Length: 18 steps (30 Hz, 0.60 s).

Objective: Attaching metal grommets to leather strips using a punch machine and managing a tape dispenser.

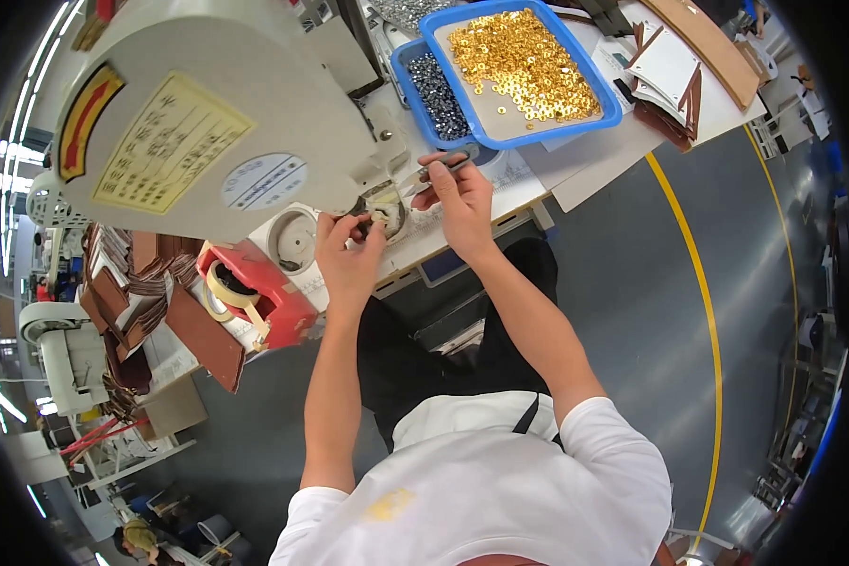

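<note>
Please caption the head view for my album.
Left hand at a pale machine, right hand holding a dark object, near a blue tray of golden pieces.

Bright, cool light is filling the room, with white tube lights [1, 392] glowing at the left edge. Soft glare is streaking the grey floor [623, 283], and small gold pieces [524, 71] are glinting. The fisheye lens is bending straight edges, black is rounding off the corners, and distant background details are blurring.
</note>
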Tool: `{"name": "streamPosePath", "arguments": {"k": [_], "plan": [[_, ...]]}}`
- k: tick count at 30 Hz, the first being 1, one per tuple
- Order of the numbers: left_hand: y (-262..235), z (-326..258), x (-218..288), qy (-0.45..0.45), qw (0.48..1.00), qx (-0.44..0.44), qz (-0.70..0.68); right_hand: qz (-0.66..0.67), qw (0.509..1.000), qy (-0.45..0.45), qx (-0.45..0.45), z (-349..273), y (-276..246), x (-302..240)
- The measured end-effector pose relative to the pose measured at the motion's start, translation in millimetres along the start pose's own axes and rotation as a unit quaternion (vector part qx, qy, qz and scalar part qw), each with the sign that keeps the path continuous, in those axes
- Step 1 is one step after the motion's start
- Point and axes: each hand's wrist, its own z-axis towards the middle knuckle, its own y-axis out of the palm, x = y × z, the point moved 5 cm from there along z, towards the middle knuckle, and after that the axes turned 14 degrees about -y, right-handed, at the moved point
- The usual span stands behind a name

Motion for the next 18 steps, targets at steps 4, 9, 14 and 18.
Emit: {"name": "streamPosePath", "arguments": {"k": [4,9,14,18], "plan": [[1,-3,-3,-0.018,1.000,-0.002,0.016,0.009,1.000,0.013,-0.006,-1,-3,3],[1,-4,-5,-0.026,0.999,0.016,0.027,0.033,0.999,0.036,-0.009,-2,-3,1],[1,-3,-12,-0.027,0.999,0.027,0.000,0.054,0.998,0.031,-0.006,-2,-2,-2],[-1,-4,-20,-0.049,0.998,0.030,0.019,0.068,0.996,0.050,0.004,-4,-5,-2]]}}
